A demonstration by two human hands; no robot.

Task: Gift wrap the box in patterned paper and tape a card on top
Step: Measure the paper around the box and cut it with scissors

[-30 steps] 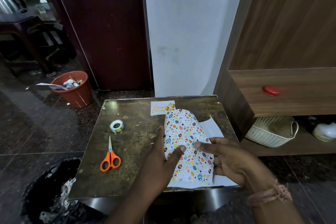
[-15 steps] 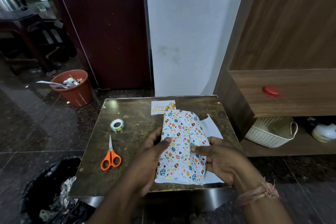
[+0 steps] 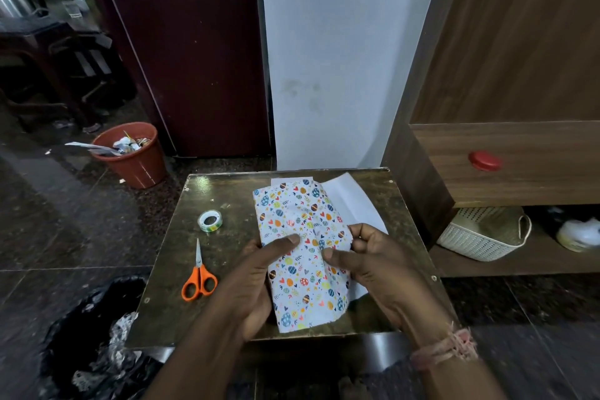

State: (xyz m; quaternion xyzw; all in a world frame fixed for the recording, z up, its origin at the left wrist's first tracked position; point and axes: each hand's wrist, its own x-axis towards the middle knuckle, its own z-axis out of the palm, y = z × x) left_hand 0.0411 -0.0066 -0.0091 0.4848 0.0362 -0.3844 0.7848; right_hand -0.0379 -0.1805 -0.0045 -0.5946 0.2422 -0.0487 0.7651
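Patterned wrapping paper (image 3: 300,227), white with coloured eggs and hearts, is folded over the box, which is hidden beneath it. The paper's white underside (image 3: 352,201) sticks out to the right. My left hand (image 3: 256,276) grips the bundle's left side with the thumb pressed on top. My right hand (image 3: 370,256) holds the right side, fingers curled round the folded edge. The card (image 3: 292,180) lies at the table's far edge, mostly covered by the paper. A tape roll (image 3: 209,221) and orange-handled scissors (image 3: 198,279) lie on the table to the left.
The small dark table (image 3: 227,198) stands against a white wall. An orange bin (image 3: 131,156) sits on the floor at left, a black bag (image 3: 87,331) by the near left corner. A wooden cabinet with a white basket (image 3: 480,240) stands at right.
The wrapped bundle has shifted away from me and now covers most of the card. My hands have changed from pressing the paper flat to gripping both sides.
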